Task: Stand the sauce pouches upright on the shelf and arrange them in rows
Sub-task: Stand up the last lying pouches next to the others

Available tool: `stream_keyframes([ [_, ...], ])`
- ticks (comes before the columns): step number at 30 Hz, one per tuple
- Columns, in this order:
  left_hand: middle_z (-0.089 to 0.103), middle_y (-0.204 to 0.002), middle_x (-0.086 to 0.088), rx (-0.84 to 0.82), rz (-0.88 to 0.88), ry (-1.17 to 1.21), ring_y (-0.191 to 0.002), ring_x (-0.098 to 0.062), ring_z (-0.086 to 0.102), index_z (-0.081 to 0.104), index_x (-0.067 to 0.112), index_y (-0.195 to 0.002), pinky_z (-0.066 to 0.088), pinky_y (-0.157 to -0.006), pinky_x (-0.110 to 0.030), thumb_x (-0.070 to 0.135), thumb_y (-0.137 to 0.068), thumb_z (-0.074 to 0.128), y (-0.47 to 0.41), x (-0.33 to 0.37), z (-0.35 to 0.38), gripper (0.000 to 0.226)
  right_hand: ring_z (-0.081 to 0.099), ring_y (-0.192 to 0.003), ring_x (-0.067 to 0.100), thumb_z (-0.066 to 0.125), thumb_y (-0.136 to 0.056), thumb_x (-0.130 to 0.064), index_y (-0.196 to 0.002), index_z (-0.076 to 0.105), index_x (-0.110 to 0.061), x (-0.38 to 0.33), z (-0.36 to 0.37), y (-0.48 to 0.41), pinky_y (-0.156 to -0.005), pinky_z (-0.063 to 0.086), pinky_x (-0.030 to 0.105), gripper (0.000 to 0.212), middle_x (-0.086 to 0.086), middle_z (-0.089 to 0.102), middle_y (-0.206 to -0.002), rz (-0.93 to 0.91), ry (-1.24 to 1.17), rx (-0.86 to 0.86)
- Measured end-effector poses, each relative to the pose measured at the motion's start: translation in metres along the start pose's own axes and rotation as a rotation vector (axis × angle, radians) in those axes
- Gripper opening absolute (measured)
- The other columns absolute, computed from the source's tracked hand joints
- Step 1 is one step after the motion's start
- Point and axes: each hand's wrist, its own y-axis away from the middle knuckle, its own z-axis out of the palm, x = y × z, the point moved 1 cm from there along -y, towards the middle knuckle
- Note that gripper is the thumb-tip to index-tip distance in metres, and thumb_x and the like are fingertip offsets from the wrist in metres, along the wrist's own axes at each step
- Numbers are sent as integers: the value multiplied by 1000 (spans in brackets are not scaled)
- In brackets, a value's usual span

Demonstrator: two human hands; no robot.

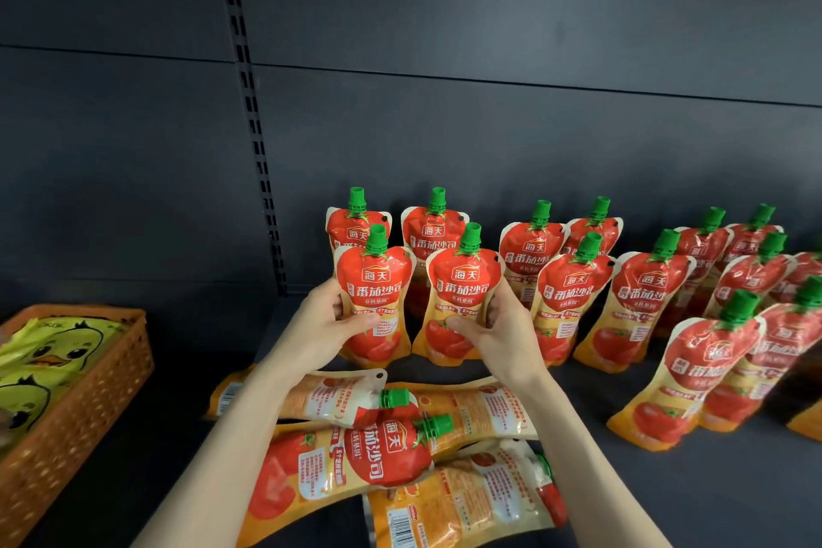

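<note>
Dark shelf (667, 485) carries rows of standing pouches (645, 294) at centre and right. At centre the left hand (324, 320) grips the left pouch (376, 280), and the right hand (500, 325) grips the right pouch (462, 280). Both thumbs lie on the fronts, with the fingers curled round the outer edges. Flat pouches (356, 454) lie below.

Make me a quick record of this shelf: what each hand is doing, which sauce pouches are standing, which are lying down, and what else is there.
left hand: grips an upright pouch by its left edge
right hand: grips the neighbouring upright pouch by its right side
standing pouches: in rows behind and to the right, green caps up
lying pouches: about four, overlapping flat at the front of the shelf
other: orange basket at left, holding yellow duck-print packs
</note>
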Motion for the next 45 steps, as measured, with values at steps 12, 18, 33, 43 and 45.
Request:
stream_keyframes([
  [12,61,-115,6,35,-34,12,-110,-11,57,47,26,-122,48,-92,-31,18,-82,68,5,-2,2,46,59,-113,12,72,-80,-15,-123,43,-22,-3,6,0,-98,50,37,52,-3,62,-120,34,14,26],
  [18,58,-123,4,85,-31,-70,-116,-14,54,47,23,-125,47,-92,-33,22,-82,69,9,-1,5,48,58,-116,15,70,-82,-17,-127,41,-18,-9,5,3,-97,48,32,53,-1,61,-123,53,61,20],
  [33,54,-116,4,383,142,-251,-104,-7,53,59,19,-115,38,-78,-10,22,-85,65,77,9,30,31,59,-100,10,64,-87,-24,-119,56,-9,-13,-21,61,-74,46,9,36,3,63,-113,-10,221,141],
  [43,60,-107,4,387,267,-676,-104,-21,55,68,19,-95,40,-99,-48,42,-84,48,162,8,108,32,48,-118,14,58,-90,-33,-118,62,-26,32,-49,139,-98,40,28,30,-9,60,-123,-125,368,-102],
  [45,58,-113,2,369,209,-742,-107,-23,54,68,19,-97,41,-99,-50,45,-84,43,176,6,117,38,44,-128,12,52,-89,-47,-121,62,-31,40,-52,151,-105,36,35,36,-10,56,-133,-189,418,-147],
])
